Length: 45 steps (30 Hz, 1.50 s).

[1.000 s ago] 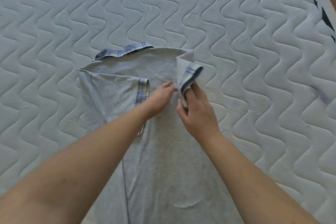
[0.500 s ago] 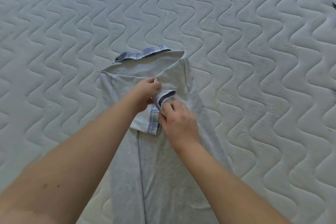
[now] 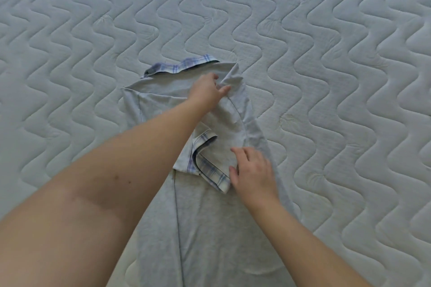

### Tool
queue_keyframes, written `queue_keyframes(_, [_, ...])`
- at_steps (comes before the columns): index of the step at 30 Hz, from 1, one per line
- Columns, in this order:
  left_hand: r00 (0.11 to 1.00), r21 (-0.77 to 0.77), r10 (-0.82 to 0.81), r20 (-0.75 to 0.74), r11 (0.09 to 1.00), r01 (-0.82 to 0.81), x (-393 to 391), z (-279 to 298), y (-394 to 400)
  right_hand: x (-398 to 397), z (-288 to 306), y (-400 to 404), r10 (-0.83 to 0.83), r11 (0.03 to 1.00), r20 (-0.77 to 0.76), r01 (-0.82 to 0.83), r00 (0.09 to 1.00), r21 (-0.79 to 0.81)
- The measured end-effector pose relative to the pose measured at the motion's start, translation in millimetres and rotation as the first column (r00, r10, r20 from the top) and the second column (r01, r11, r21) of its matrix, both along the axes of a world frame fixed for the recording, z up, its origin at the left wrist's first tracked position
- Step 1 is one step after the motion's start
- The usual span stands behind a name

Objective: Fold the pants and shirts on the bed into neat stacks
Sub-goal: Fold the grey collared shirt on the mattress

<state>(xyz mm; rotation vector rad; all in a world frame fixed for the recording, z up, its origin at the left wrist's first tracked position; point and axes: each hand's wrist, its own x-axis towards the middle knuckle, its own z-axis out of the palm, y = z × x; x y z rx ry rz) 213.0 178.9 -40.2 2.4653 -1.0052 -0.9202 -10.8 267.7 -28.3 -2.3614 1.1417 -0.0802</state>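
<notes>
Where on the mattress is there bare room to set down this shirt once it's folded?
Bare quilted mattress lies right of the grey shirt, beyond its plaid collar, and to its left above the left forearm. The shirt's middle is crowded: left hand near the shoulder, right hand by the folded plaid sleeve cuffs.

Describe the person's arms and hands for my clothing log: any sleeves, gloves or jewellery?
Both forearms are bare as far as the frame shows: no sleeves in view. The left hand and right hand wear no gloves; no rings, watch or bracelet are visible.
</notes>
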Motion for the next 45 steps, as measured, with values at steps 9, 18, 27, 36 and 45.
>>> queue_keyframes(9, [0.967, 0.123, -0.213, 0.143, 0.973, 0.196, 11.9, -10.8, -34.7, -21.0, -22.2, 3.1, 0.087, 0.994, -0.364, -0.055, 0.927, 0.097])
queue_keyframes(18, [0.927, 0.283, -0.358, -0.108, 0.883, 0.374, 31.0, 12.0, 1.5, -5.9, -28.7, 5.9, 0.303, 0.953, -0.32, -0.284, 0.898, 0.106])
queue_keyframes(27, [0.911, 0.173, -0.37, -0.182, 0.9, 0.4, 61.2, 29.0, 12.9, -2.4, -25.8, 22.2, 0.081, 0.991, 0.132, -0.066, 0.988, -0.115])
queue_keyframes(36, [0.936, 0.117, -0.092, -0.339, 0.983, 0.139, 63.7, 27.6, 10.3, 12.5, 1.1, 38.7, -0.085, 0.993, 0.387, 0.045, 0.918, 0.112])
queue_keyframes(45, [0.984, 0.142, -0.173, 0.041, 0.976, 0.166, 54.5, 4.1, 12.7, 14.4, -16.9, 45.1, 0.116, 0.961, 0.021, -0.118, 0.993, 0.25])
